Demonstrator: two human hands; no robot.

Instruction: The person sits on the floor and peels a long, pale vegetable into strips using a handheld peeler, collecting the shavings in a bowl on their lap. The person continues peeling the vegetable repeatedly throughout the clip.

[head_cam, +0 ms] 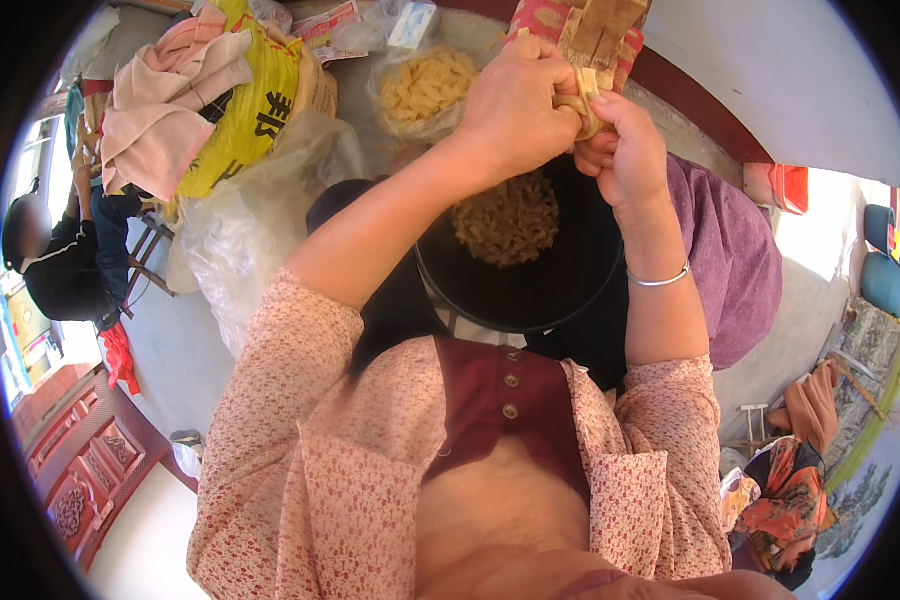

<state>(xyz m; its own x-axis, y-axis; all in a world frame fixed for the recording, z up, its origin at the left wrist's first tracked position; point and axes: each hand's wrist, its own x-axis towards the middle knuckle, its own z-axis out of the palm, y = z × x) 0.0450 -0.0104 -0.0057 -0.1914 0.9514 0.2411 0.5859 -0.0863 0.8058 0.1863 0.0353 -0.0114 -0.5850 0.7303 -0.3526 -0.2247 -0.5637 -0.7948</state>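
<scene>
My left hand (pixel 521 112) and my right hand (pixel 626 146) meet at the top of the head view, both gripping a pale yellow, folded flat strip (pixel 588 94) whose material I cannot tell. Just beyond them rises a wooden block (pixel 607 30) on a board, over red patterned cloth. Below my hands a black round basin (pixel 495 296) rests at my lap, with a heap of brownish small pieces (pixel 506 221) in it. A clear plastic bag (pixel 379 90) of pale yellow strips (pixel 427 82) lies beyond my left forearm.
At the upper left are a yellow woven sack (pixel 270 112), pink towels (pixel 165 105) and a clear plastic sheet (pixel 247 217). Purple cloth (pixel 727 262) lies right of the basin. One person (pixel 67 255) sits at the far left; another (pixel 780 510) is at the lower right.
</scene>
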